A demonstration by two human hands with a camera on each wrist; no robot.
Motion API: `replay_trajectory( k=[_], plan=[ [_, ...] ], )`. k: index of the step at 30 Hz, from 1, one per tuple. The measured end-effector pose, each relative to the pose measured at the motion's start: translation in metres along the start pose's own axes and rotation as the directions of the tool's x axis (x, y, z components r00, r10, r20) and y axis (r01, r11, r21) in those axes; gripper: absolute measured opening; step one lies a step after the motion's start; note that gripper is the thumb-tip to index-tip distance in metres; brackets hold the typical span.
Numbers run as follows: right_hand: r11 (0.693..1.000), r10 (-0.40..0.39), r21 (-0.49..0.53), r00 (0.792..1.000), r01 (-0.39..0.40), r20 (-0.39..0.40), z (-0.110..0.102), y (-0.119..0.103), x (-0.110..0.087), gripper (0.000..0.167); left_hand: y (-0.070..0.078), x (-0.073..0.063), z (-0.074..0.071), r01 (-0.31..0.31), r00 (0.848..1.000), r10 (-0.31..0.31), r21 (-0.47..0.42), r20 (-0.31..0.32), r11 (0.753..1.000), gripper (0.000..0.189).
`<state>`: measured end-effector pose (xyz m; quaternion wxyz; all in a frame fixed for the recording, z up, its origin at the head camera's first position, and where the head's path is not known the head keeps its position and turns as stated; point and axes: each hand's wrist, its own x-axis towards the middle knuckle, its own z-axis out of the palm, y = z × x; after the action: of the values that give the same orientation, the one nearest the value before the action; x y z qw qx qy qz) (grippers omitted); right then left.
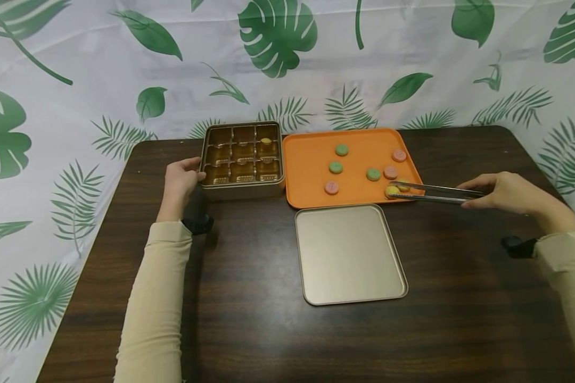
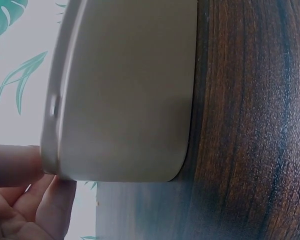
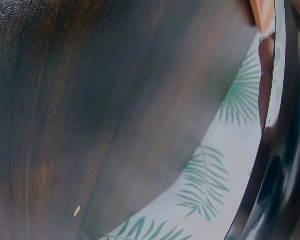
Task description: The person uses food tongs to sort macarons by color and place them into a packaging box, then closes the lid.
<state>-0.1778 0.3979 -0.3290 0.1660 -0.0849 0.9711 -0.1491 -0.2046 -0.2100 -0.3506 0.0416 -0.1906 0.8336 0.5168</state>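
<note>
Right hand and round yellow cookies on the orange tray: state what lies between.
In the head view, shiny metal tongs, held by the right hand, reach over the orange tray's rim to the yellow cookies.

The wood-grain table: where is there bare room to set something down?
Bare tabletop lies between the left sleeve and the square metal lid, and between the lid and the right sleeve. Crowded: the orange tray toward its right end, where tongs reach the yellow macarons.

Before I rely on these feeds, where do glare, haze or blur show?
Head: pale glare on the table near the lid; left wrist: the box looks soft, hazy table below it; right wrist: bright reflections along the tongs, table softened by haze.
</note>
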Motion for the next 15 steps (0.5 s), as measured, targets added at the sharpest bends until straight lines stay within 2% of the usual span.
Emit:
replay_trajectory(
  k=[15],
  plan=[
    [0.998, -0.009, -0.055, 0.997, 0.005, -0.074, 0.0031, -0.0048, 0.0076, 0.049, -0.0008, 0.0012, 0.0017, 0.000, 1.000, 0.000, -0.025, 0.000, 1.000, 0.051]
  ],
)
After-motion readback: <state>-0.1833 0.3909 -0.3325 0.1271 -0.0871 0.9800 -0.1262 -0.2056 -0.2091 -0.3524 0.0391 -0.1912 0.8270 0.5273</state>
